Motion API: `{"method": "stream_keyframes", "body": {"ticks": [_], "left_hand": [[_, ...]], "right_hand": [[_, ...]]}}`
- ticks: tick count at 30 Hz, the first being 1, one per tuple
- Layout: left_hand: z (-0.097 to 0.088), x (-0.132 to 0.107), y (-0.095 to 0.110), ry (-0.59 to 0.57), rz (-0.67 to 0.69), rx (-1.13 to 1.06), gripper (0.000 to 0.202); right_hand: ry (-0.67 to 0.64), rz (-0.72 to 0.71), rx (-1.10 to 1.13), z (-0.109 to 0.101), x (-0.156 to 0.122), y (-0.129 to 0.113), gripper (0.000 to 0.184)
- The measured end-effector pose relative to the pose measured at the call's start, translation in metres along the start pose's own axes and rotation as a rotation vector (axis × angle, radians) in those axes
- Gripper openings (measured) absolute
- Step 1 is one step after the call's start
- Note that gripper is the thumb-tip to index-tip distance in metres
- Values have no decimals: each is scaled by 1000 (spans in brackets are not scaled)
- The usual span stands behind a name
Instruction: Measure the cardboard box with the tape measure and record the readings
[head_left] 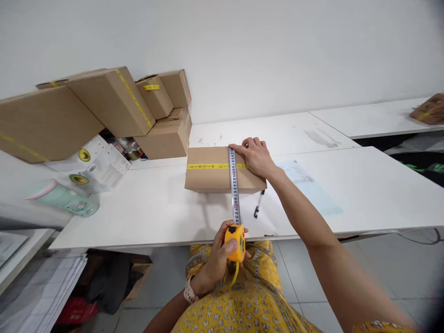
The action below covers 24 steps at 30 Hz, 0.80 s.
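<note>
A closed cardboard box with a strip of yellow tape lies on the white table. My right hand rests on the box's far right top and pins the end of a measuring tape blade at the far edge. The blade runs straight back across the box towards me. My left hand is wrapped round the yellow tape measure case, held just in front of the table's near edge.
A pen and a printed sheet lie right of the box. Several stacked cardboard boxes, white packets and a pale green container crowd the left. A second table stands at the back right.
</note>
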<state>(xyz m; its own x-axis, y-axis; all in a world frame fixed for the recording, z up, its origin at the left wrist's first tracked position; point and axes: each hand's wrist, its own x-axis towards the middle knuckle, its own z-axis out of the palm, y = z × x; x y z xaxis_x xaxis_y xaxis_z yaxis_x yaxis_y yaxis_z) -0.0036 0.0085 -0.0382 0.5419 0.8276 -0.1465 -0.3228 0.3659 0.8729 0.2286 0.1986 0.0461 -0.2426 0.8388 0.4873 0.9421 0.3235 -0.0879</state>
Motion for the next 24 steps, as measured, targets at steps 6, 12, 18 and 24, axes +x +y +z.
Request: {"method": "stream_keyframes", "body": {"ticks": [6,12,18,24], "left_hand": [[-6,0,-3,-28,26,4,56],[-7,-2,-5,-31,12,41,58],[-9,-3,-4,-31,6,30,59],[-13,-3,-5,-43,4,39,59]], "right_hand": [[11,4,-28,2,-2,1,53],[47,-18,-35,6,-4,4,54],[75,-26,-24,8,-6,5,54],[72,-7,-10,7,-8,3,54]]}}
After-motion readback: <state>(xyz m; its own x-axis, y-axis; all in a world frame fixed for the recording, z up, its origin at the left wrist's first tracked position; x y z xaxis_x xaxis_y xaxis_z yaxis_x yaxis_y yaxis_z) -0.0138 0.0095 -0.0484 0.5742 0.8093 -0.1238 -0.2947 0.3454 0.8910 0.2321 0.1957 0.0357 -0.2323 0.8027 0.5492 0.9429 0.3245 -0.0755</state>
